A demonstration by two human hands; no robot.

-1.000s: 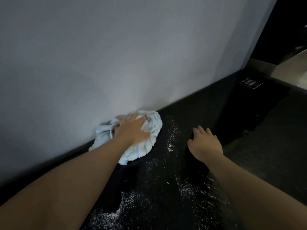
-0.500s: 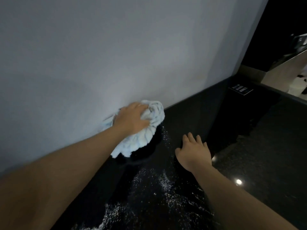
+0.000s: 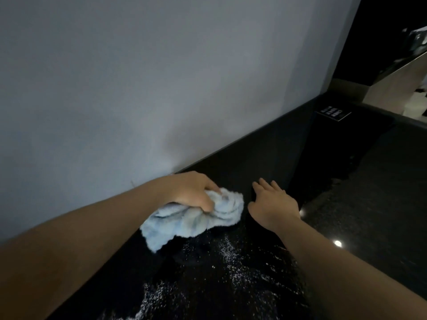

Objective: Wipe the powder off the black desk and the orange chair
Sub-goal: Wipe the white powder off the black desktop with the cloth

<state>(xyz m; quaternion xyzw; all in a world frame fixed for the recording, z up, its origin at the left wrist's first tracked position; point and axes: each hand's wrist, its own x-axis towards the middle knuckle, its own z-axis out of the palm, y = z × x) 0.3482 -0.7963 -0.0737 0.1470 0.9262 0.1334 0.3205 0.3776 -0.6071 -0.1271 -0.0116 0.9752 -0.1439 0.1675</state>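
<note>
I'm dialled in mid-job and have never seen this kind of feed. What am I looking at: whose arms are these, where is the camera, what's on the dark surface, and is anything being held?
There is no machine here: these are a person's two bare arms. The single picture comes from a wide-angle camera worn on the person's head, looking forward and down, so the arms reach in from the bottom edge.

The left hand grips a bunched pale blue cloth and presses it on the black desk, close to the grey wall. The right hand lies flat, palm down, on the desk beside the cloth and holds nothing.

White powder is scattered on the desk nearer the camera, between the two forearms. The desk beyond the hands looks dark and free of powder. No orange chair is in view.
</note>
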